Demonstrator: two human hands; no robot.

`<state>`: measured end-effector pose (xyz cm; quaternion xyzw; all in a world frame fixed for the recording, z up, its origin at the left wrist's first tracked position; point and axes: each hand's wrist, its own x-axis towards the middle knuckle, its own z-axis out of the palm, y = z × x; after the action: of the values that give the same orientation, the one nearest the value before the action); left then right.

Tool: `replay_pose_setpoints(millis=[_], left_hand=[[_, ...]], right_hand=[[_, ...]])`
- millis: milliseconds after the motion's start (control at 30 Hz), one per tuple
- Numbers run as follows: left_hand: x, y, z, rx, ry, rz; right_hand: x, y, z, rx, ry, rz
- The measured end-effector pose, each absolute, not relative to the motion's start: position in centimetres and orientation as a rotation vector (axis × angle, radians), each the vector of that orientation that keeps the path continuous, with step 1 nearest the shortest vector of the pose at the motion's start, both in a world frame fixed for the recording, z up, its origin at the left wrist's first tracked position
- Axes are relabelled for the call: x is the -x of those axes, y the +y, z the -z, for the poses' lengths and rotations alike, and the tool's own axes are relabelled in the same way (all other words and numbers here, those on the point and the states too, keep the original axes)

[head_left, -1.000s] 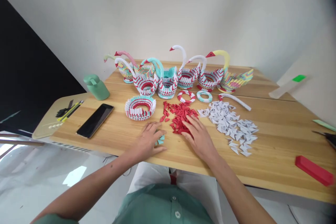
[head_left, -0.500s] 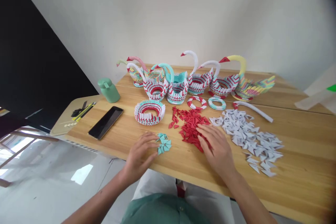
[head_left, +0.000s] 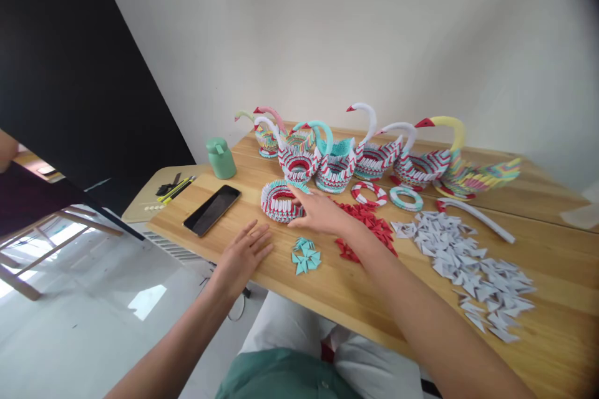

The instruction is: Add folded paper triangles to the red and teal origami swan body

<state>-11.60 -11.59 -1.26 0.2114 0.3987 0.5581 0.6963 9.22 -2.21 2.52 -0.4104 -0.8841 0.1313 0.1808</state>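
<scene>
A round bowl of folded paper [head_left: 274,207], banded in teal, white and red, sits on the wooden table. My right hand [head_left: 316,211] has it by the right side, with fingers over the rim and the thumb against the outer wall. My left hand [head_left: 244,255] rests palm down at the table's front edge, fingers spread and holding nothing. Just right of it lies a small pile of teal folded-paper triangles [head_left: 306,257]. Red paper triangles [head_left: 374,224] lie partly hidden under my right wrist and forearm.
White paper triangles [head_left: 461,255] spread to the right, below a loose white paper neck [head_left: 482,218]. A red-white ring [head_left: 380,195] and a teal-white ring [head_left: 397,202] lie before a row of paper swans [head_left: 334,171]. A phone [head_left: 212,210] and green bottle [head_left: 221,161] stand left.
My right hand has left the red triangles and moved left to the paper bowl. My left hand has drawn back from the teal triangles. The view has shifted left.
</scene>
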Motion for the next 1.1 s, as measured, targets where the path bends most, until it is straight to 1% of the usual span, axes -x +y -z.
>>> replay_pose_setpoints(millis=[133, 233, 433, 567, 733, 1100], left_hand=[[11.5, -10.8, 2.1, -0.385, 0.830, -1.243], [11.0, -9.8, 2.6, -0.343, 0.789, -1.233], [8.4, -8.4, 2.3, -0.493, 0.600, -1.180], [7.1, -8.1, 1.5, -0.575, 0.520, -1.274], [6.7, -7.8, 1.1, -0.642, 0.507, -1.303], [6.9, -7.4, 0.4, -0.752, 0.528, -1.349]], right_hand=[[-8.7, -0.9, -3.0, 1.215, -2.643, -0.395], [-9.0, -0.5, -3.9, 1.282, -2.553, -0.495], [-10.0, -1.4, -4.8, 1.132, -1.899, -1.281], [-10.1, -2.9, -4.3, 1.047, -1.654, -1.519], [-10.4, -3.7, -4.1, 1.024, -1.489, -1.581], [-10.3, -4.1, -5.9, 0.909, -1.629, -1.517]])
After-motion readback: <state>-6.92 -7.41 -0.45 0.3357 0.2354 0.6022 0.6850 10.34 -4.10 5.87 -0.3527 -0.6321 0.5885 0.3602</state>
